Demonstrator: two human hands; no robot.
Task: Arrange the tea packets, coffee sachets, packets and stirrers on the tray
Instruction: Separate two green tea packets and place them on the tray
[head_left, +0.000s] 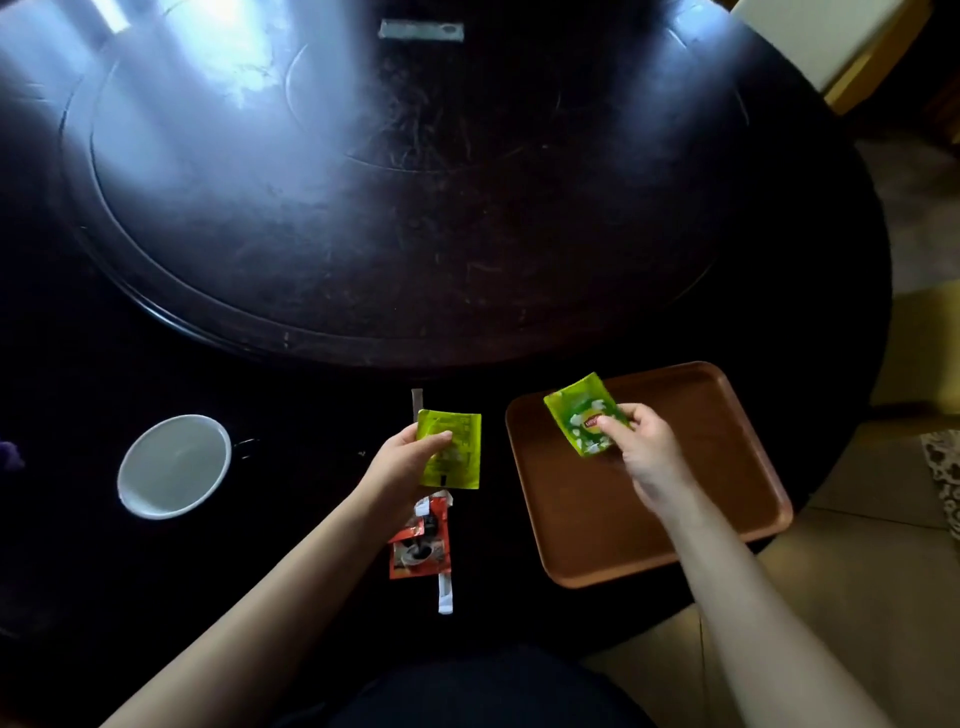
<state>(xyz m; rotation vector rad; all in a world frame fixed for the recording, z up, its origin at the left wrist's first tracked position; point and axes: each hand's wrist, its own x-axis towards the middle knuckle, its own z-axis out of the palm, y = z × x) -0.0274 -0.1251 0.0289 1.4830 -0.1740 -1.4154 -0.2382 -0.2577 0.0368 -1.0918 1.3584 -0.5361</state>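
Fingers (615, 423) of right hand (647, 452) pinch tea packet (582, 413) over tray (727, 467).

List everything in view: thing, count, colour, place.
tea packets: two, green; one in the left hand over the table, the other in the right hand over the tray
tray: one, brown, right, nothing lying on it
coffee sachets: red, near edge, count unclear
stirrers: white, one below the sachets, another behind the left packet
cup: one, white, left
table: one, dark, round
left hand: one
right hand: one
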